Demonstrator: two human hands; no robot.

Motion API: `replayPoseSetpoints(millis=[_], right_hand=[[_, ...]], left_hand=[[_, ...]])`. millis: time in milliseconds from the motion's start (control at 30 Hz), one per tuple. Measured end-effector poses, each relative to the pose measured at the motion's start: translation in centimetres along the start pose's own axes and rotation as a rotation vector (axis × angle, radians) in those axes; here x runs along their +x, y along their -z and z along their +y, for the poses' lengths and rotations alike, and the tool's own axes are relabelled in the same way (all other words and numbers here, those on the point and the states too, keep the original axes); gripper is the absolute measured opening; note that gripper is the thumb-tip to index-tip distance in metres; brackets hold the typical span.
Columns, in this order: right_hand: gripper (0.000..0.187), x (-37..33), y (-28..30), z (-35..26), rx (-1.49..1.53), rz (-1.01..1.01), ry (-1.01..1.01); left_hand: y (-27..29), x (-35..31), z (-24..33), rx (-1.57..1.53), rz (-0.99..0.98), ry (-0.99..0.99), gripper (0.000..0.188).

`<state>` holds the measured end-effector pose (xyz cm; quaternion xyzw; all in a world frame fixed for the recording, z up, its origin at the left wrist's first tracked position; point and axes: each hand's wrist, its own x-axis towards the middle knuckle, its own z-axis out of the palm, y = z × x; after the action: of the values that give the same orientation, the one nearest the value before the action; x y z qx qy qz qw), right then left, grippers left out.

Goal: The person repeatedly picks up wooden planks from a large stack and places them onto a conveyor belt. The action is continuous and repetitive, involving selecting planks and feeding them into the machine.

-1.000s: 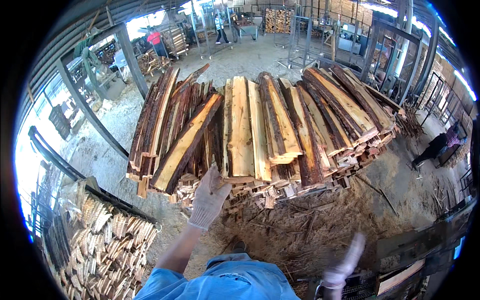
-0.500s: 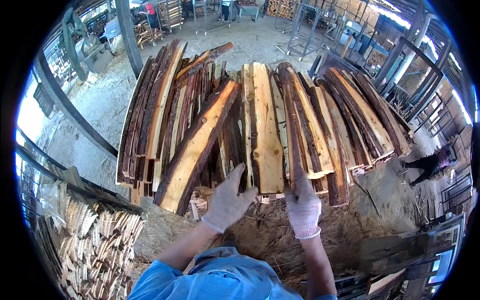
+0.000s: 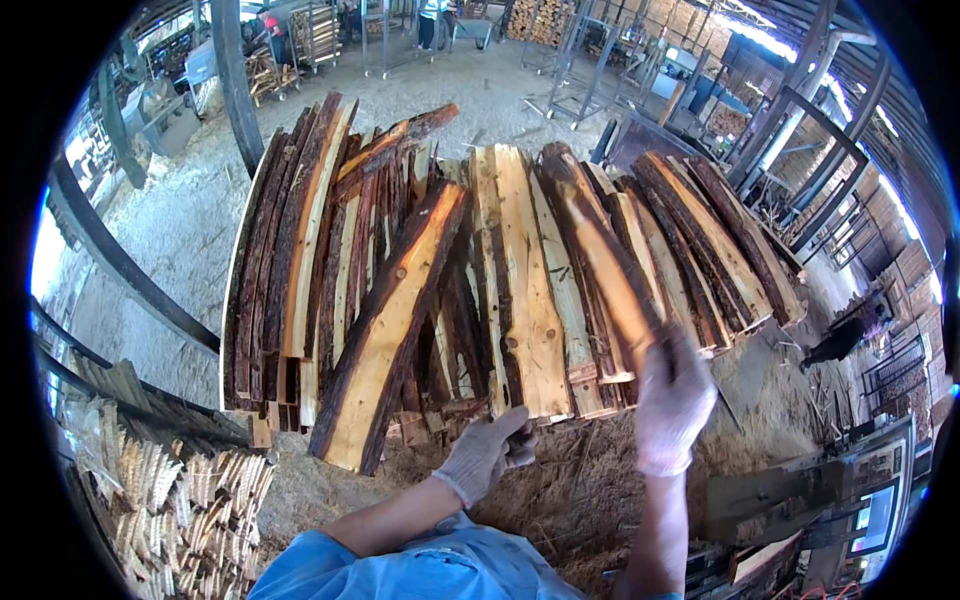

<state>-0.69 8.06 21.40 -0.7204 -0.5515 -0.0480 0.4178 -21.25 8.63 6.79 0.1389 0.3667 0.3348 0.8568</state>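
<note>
Right hand (image 3: 676, 402) moved rightward, gripping a bark-edged board (image 3: 610, 265), left hand (image 3: 488, 455) lowered, loosely curled near a pale board (image 3: 530, 310)

Mat'ls: we've got wood slabs (image 3: 395, 320) w/ rough bark edges, smoother sawn faces. Our gloves (image 3: 676, 408): matt knit cloth. Shirt (image 3: 440, 568): matt cloth. Flr (image 3: 190, 230): rough, matt.
</note>
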Motion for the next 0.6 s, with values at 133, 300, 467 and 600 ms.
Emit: replayPoseSetpoints(millis=[133,300,467,600], right_hand=[[0.047,1.5,-0.3,2.7,-0.634,0.189,0.191],[0.08,-6.3,-4.0,-2.8,-0.138,-0.318,0.121],[0.092,-6.3,-5.1,-0.1,0.318,-0.495,-0.259],[0.09,-4.7,-5.6,2.7,0.655,-0.72,-0.456]], left_hand=[[-0.3,0.4,-0.7,0.007,0.062,-0.026,0.032],[0.2,1.6,-2.7,0.184,0.162,-0.166,0.038],[-3.2,-1.2,-0.7,0.497,0.244,-0.279,0.051],[-2.6,0.2,0.5,0.518,0.185,-0.603,0.052]])
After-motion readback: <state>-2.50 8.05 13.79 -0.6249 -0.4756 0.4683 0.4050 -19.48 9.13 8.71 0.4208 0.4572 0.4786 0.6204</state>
